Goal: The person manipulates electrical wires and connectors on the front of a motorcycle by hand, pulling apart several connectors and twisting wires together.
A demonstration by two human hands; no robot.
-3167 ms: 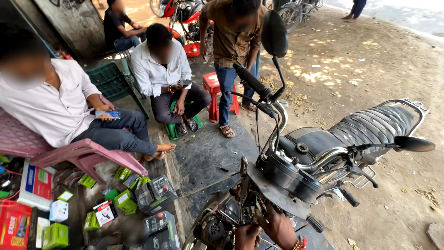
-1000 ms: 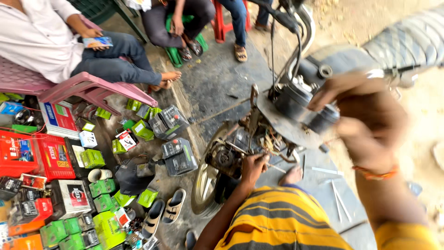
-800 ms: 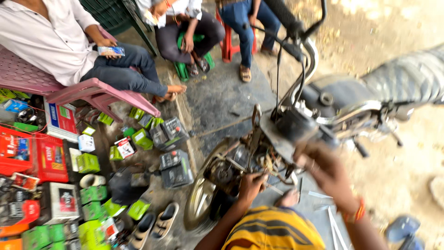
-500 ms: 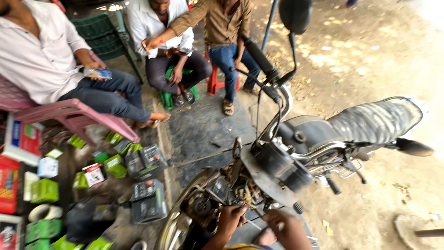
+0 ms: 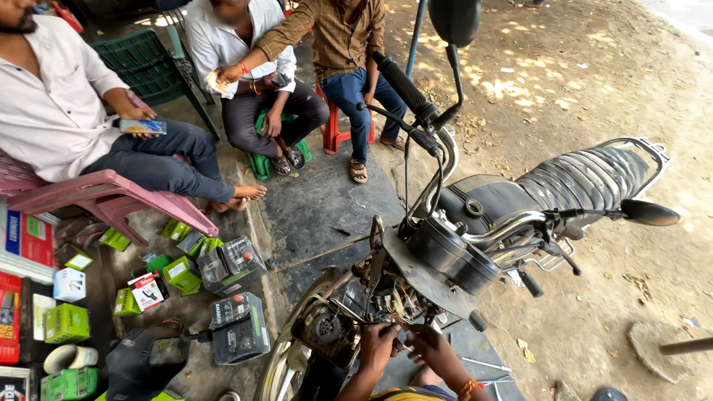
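Your 2 hands sit at the near edge of the scene, low in the middle, right up against the open front of the motorcycle (image 5: 475,238). Your left hand (image 5: 377,345) is curled with the fingers bent in toward the bundle of wires (image 5: 397,308) that hangs out behind the headlight mount. Your right hand (image 5: 434,347) is beside it, touching or almost touching the left, fingers also curled, with an orange band at the wrist. Both hands close in on something small at the wires, but you cannot tell from here whether either hand pinches a wire or a tool.

The wires lie just beyond your fingertips, between the front wheel (image 5: 286,364) on the left and the round black instrument housing (image 5: 449,256) on the right. The handlebar rises far and left, with a mirror on each end. The black seat (image 5: 587,182) stretches to the far right.

On the ground to the left lie 2 dark batteries (image 5: 236,297) among small green boxes (image 5: 67,323). Farther off, 3 people sit: 1 on a pink plastic chair (image 5: 104,197) at far left holding a phone (image 5: 142,127), 2 on low stools beyond the concrete slab (image 5: 327,200).
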